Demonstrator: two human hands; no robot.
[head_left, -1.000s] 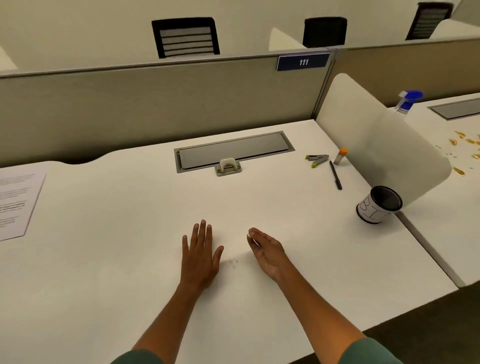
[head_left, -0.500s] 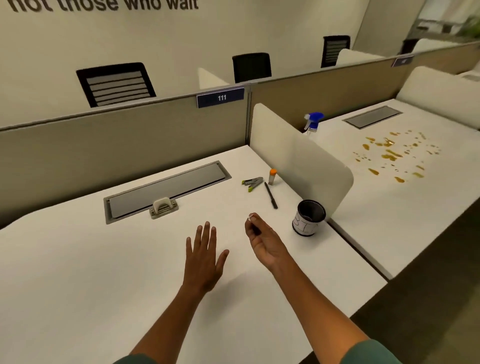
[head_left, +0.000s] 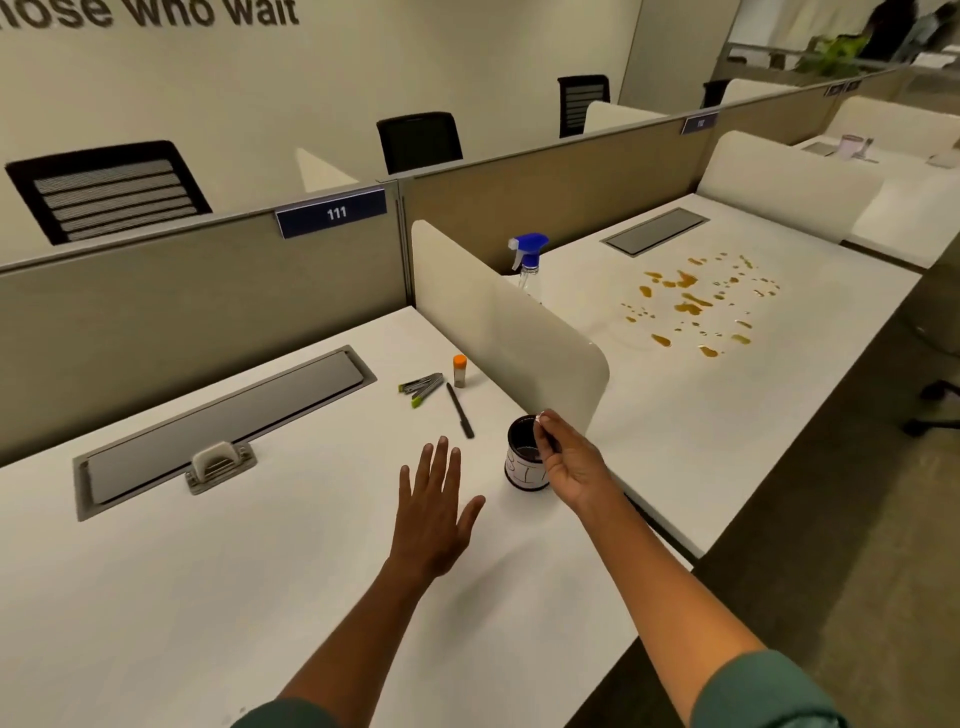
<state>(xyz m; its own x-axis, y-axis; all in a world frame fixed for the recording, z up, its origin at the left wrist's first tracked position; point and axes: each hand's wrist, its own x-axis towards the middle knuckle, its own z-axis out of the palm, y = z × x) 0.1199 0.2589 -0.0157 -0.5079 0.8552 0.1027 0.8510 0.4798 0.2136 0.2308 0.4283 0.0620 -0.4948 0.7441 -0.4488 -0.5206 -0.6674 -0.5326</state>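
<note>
So the right hand (head_left: 569, 467) is pinching a tiny white scrap (head_left: 541, 415) between thumb and fingertips, holding it right at the rim of the black cup (head_left: 521, 460). The cup is sitting on the white desk (head_left: 208, 571), just beside the rounded divider (head_left: 498, 332). The left hand (head_left: 431, 514) is hanging out flat near the cup, fingers straight and barely apart, thumb sticking out. A black pen (head_left: 460, 410) and an orange-capped tube (head_left: 460, 370) are lying further back. The next desk over is showing brown splotches (head_left: 691, 304) and a spray bottle (head_left: 530, 260).
</note>
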